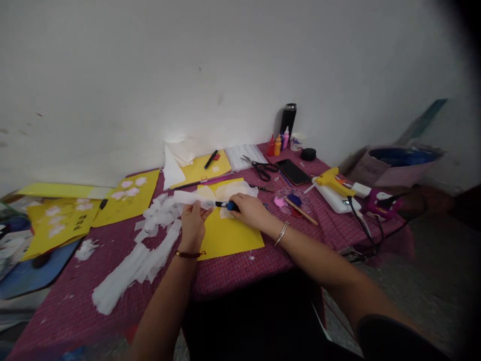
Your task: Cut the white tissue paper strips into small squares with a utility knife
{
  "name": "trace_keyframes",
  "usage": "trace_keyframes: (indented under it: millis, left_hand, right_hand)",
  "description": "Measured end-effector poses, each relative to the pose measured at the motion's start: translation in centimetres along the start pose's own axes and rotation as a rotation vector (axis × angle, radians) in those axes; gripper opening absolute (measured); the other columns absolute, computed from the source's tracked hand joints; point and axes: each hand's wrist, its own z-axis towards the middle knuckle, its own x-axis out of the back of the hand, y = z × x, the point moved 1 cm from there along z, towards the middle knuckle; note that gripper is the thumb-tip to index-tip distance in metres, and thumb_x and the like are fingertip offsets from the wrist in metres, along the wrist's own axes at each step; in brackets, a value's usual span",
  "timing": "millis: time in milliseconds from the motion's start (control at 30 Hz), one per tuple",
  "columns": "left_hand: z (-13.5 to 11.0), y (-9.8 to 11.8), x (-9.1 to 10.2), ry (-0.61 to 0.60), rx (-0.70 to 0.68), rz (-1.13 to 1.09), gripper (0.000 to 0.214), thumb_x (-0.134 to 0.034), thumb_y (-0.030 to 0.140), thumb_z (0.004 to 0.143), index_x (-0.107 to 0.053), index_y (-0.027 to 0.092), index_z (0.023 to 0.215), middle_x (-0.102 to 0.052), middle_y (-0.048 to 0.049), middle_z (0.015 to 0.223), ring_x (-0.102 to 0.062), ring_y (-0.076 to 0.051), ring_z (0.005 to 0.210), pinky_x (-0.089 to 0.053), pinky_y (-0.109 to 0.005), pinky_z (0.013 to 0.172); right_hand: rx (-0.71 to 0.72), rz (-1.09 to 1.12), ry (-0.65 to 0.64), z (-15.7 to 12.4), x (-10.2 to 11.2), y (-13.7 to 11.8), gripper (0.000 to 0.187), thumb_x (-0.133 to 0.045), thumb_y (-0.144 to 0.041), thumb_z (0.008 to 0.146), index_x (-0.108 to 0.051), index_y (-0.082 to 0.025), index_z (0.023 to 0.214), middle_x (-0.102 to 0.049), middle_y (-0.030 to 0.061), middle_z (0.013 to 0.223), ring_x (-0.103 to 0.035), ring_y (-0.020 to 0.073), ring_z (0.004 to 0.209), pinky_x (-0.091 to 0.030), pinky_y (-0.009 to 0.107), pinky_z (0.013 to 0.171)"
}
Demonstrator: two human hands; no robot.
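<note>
My left hand [194, 220] pinches a strip of thin white paper [184, 197] above a yellow sheet [229, 238]. In my right hand [250, 210] is a short blue tool [231, 205] with a silver band and a dark tip. That tip points left at the paper's end, close to my left fingers; whether it touches is hard to tell. The tool's exact kind is unclear, as my fingers cover part of it. More white paper strips [141, 265] lie crumpled to the left of my left hand. White tissue [238, 189] rests on the yellow sheet's far side.
Behind my hands lie black scissors [261, 168] and a phone [293, 172]. To the right are a paint palette [300, 198] with a wooden stick and a yellow glue gun [334, 183] with its cord. Paint bottles [277, 145] and a black flask [288, 118] stand by the wall. Decorated yellow sheets [128, 198] lie left.
</note>
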Motion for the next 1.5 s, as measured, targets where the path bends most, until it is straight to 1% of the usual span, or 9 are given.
trace_keyframes:
  millis: [100, 233, 400, 467, 633, 833, 1167, 1367, 1500]
  left_hand:
    - [-0.2, -0.2, -0.2, 0.005, -0.029, -0.006, 0.017, -0.072, 0.023, 0.07, -0.056, 0.019, 0.075, -0.066, 0.002, 0.07, -0.063, -0.009, 0.062, -0.056, -0.027, 0.073]
    - [-0.2, -0.4, -0.5, -0.005, -0.047, -0.014, 0.021, -0.074, 0.028, 0.067, -0.056, 0.018, 0.073, -0.066, 0.002, 0.071, -0.065, -0.011, 0.067, -0.056, -0.029, 0.074]
    - [-0.1, -0.8, -0.8, -0.052, -0.065, 0.037, 0.029, -0.081, 0.015, 0.052, -0.061, 0.016, 0.072, -0.068, 0.0027, 0.072, -0.064, -0.009, 0.067, -0.052, -0.022, 0.072]
    - [-0.1, -0.9, -0.7, -0.061, -0.055, 0.071, 0.029, -0.081, 0.013, 0.049, -0.061, 0.015, 0.07, -0.067, 0.0025, 0.07, -0.063, -0.009, 0.063, -0.051, -0.021, 0.068]
    - [-0.1, -0.8, -0.3, -0.059, -0.015, 0.166, 0.035, -0.08, 0.016, 0.052, -0.064, 0.015, 0.083, -0.064, 0.0039, 0.063, -0.06, -0.01, 0.052, -0.051, -0.023, 0.056]
    - [-0.2, -0.2, 0.0, -0.125, -0.011, 0.271, 0.05, -0.078, 0.013, 0.052, -0.065, 0.013, 0.1, -0.064, 0.004, 0.062, -0.058, -0.01, 0.049, -0.05, -0.022, 0.052]
    - [1.3, 1.2, 1.4, -0.163, -0.027, 0.268, 0.032, -0.08, 0.017, 0.051, -0.067, 0.013, 0.08, -0.068, 0.0007, 0.067, -0.06, -0.01, 0.054, -0.053, -0.022, 0.055]
    - [1.2, 1.0, 1.3, -0.195, -0.024, 0.244, 0.036, -0.081, 0.018, 0.052, -0.068, 0.015, 0.085, -0.07, -0.0005, 0.076, -0.062, -0.011, 0.06, -0.053, -0.023, 0.057]
    - [1.1, 0.9, 1.2, -0.228, -0.029, 0.268, 0.036, -0.079, 0.016, 0.054, -0.068, 0.014, 0.088, -0.068, 0.0014, 0.07, -0.059, -0.01, 0.055, -0.052, -0.021, 0.055]
  right_hand:
    - [-0.008, 0.007, 0.002, 0.0, -0.2, -0.1, 0.022, -0.06, -0.025, 0.086, -0.059, -0.018, 0.107, -0.066, 0.0075, 0.102, -0.061, 0.0212, 0.091, -0.041, 0.029, 0.073]
    - [-0.018, 0.014, 0.002, 0.0, -0.3, 0.0, 0.022, -0.06, -0.025, 0.086, -0.058, -0.018, 0.106, -0.066, 0.0082, 0.103, -0.061, 0.0215, 0.091, -0.041, 0.029, 0.073]
    - [-0.021, 0.024, 0.002, 0.1, -0.1, 0.2, 0.021, -0.06, -0.025, 0.086, -0.059, -0.018, 0.106, -0.066, 0.0082, 0.103, -0.061, 0.0216, 0.092, -0.042, 0.029, 0.074]
    - [-0.022, 0.026, 0.001, 0.1, 0.0, 0.2, 0.022, -0.06, -0.025, 0.086, -0.059, -0.018, 0.107, -0.066, 0.0083, 0.103, -0.061, 0.0214, 0.092, -0.042, 0.029, 0.074]
    - [-0.011, 0.029, 0.0, 0.0, -0.2, 0.3, 0.023, -0.061, -0.024, 0.085, -0.059, -0.018, 0.107, -0.066, 0.0086, 0.103, -0.061, 0.0215, 0.092, -0.041, 0.029, 0.074]
    - [0.025, 0.042, -0.008, 0.1, -0.1, 0.5, 0.025, -0.062, -0.024, 0.084, -0.06, -0.018, 0.108, -0.067, 0.0078, 0.105, -0.061, 0.0212, 0.094, -0.041, 0.029, 0.076]
    - [0.007, 0.073, 0.008, 0.2, 1.1, 2.1, 0.024, -0.065, -0.027, 0.083, -0.062, -0.019, 0.105, -0.068, 0.0064, 0.101, -0.061, 0.0195, 0.088, -0.04, 0.028, 0.074]
    - [0.028, 0.084, 0.005, 0.2, 1.0, 2.0, 0.026, -0.067, -0.027, 0.081, -0.062, -0.02, 0.106, -0.068, 0.0057, 0.102, -0.062, 0.0195, 0.09, -0.041, 0.028, 0.076]
    - [0.042, 0.082, -0.006, 0.2, 0.9, 1.9, 0.025, -0.066, -0.026, 0.081, -0.063, -0.02, 0.105, -0.069, 0.0057, 0.101, -0.062, 0.0199, 0.089, -0.042, 0.028, 0.076]
